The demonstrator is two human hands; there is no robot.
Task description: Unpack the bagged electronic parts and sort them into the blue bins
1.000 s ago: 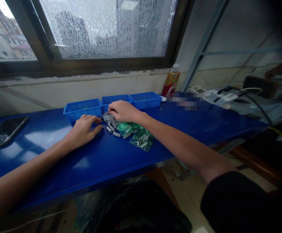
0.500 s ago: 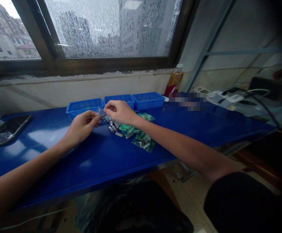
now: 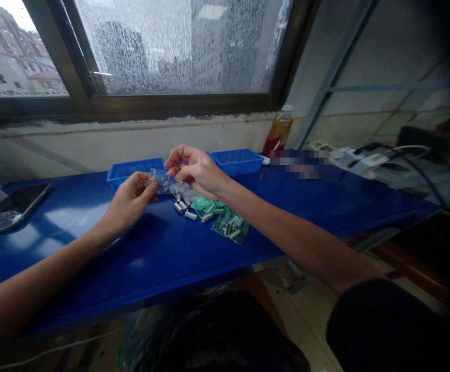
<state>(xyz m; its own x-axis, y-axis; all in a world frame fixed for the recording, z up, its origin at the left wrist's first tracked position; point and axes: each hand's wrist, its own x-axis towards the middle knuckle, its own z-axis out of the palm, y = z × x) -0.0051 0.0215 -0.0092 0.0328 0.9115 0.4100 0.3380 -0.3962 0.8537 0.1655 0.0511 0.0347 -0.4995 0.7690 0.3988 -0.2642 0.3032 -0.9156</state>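
My left hand (image 3: 134,194) is closed, thumb against fingers, pinching a thin dark rod (image 3: 163,180) that points to the right. What the rod is exactly, I cannot make out. Just beyond its free end, my right hand (image 3: 197,169) is raised with its fingers bent and apart, and nothing shows in them. Below the hands, short silvery metal pieces (image 3: 191,215) lie loose on the blue table (image 3: 163,268). Beside them are a green-tinted plastic bag (image 3: 230,226) with pale pieces in it and a clear plastic bag (image 3: 186,192), partly behind my right hand.
Along the wall stand a left blue tray (image 3: 130,170) and a right blue tray (image 3: 237,161); my right hand mostly covers another between them. A bottle (image 3: 278,132) stands behind. A phone-like dark slab (image 3: 13,209) lies at left, and white plugs with cables (image 3: 368,160) at right.
My right hand has come off the rod, moving slightly up and right while its fingers opened. My left hand stays nearly in place with the rod.
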